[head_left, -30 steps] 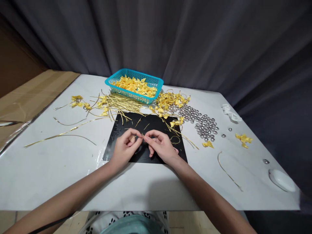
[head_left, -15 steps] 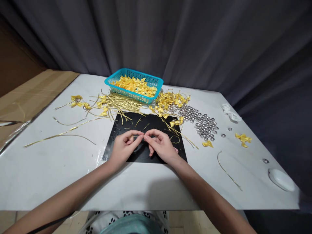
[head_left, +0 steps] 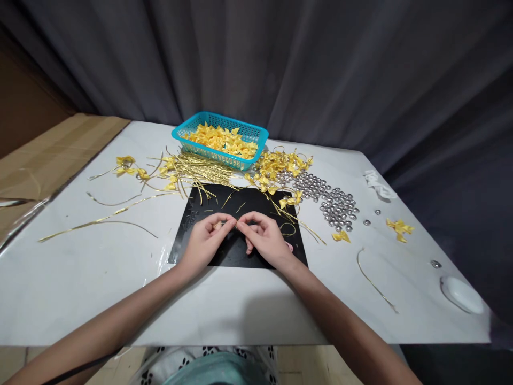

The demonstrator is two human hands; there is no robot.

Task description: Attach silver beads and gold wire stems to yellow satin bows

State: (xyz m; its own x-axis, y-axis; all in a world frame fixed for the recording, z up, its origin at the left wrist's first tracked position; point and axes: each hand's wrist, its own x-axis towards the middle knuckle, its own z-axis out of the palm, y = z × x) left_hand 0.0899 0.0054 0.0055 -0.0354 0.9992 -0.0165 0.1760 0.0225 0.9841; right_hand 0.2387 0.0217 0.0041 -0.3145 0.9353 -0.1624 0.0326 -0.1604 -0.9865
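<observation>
Over the black mat, my left hand and my right hand meet fingertip to fingertip, both pinched closed. A thin gold cord shows faintly between the fingertips; most of it is hidden by my fingers. To the right of my right hand, a loop of gold cord lies on the mat, with a small pink item partly hidden by the wrist. Short gold cord snippets lie on the mat just beyond my hands.
A blue basket of yellow ribbon bows stands at the back. Before it lie a bundle of gold cords, corded yellow bows and silver beads. A white oval object sits at right, cardboard at left.
My hands stay almost in place. The fingertips have parted very slightly, and a bit of cord shows between them.
</observation>
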